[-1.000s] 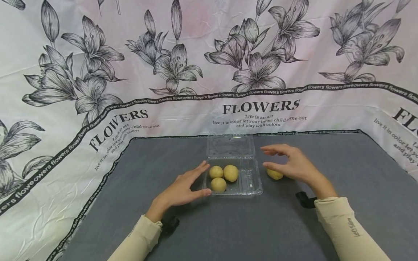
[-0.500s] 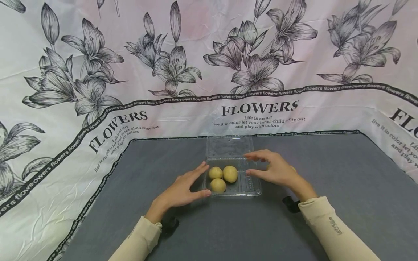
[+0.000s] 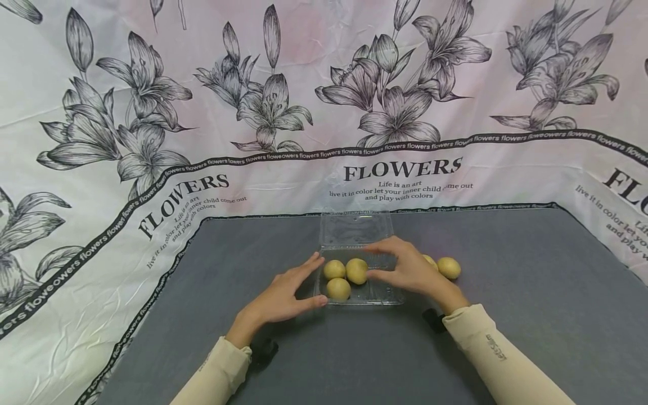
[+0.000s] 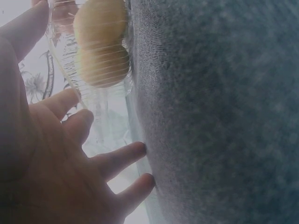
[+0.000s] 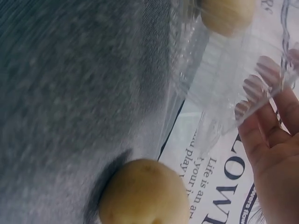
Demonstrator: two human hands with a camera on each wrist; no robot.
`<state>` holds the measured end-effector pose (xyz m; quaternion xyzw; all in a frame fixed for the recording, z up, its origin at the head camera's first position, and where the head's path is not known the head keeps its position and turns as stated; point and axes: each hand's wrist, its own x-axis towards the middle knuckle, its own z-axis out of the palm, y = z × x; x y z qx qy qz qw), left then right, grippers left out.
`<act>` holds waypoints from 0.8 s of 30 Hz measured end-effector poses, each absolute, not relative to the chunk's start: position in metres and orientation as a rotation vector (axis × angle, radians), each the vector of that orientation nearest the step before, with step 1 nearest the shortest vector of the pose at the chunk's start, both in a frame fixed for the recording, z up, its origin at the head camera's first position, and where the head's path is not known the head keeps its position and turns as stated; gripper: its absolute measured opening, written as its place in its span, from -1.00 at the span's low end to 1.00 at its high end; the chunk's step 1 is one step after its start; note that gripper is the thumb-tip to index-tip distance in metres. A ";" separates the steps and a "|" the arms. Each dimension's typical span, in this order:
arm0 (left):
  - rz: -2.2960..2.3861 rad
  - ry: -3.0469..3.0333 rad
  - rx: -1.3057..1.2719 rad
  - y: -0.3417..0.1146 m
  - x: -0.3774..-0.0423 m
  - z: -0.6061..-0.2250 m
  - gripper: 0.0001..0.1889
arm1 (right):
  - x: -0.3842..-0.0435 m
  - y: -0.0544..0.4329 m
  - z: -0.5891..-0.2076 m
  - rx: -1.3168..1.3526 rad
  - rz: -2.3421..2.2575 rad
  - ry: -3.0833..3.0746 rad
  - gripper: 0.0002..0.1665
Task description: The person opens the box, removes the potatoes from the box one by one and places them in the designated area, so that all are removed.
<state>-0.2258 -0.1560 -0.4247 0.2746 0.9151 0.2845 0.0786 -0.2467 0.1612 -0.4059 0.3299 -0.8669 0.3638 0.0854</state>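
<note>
Brackets clear open box (image 3: 374, 297) with left hand (image 3: 283, 295) and right hand (image 3: 407, 269)
Spreads both loosely, gripping nothing; shows three potatoes (image 3: 356, 271) inside, two outer potatoes (image 3: 449, 268) beside the right one

even light, soft shadows; wrist views hazy, blurred

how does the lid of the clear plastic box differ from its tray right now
The lid is flipped open at the back, while the tray sits in front of it on the grey table. The tray holds three potatoes; the lid holds none. Both are clear, see-through plastic, and they meet along the tray's back edge.
</note>
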 end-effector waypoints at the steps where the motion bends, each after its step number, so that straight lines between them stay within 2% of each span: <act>1: 0.854 2.738 0.821 -0.156 -0.226 -0.425 -0.08 | -0.247 0.160 -0.406 0.994 1.092 -2.585 -0.37; 24: 0.859 2.726 0.811 -0.157 -0.227 -0.427 -0.08 | -0.256 0.145 -0.415 1.044 0.914 -2.714 -0.31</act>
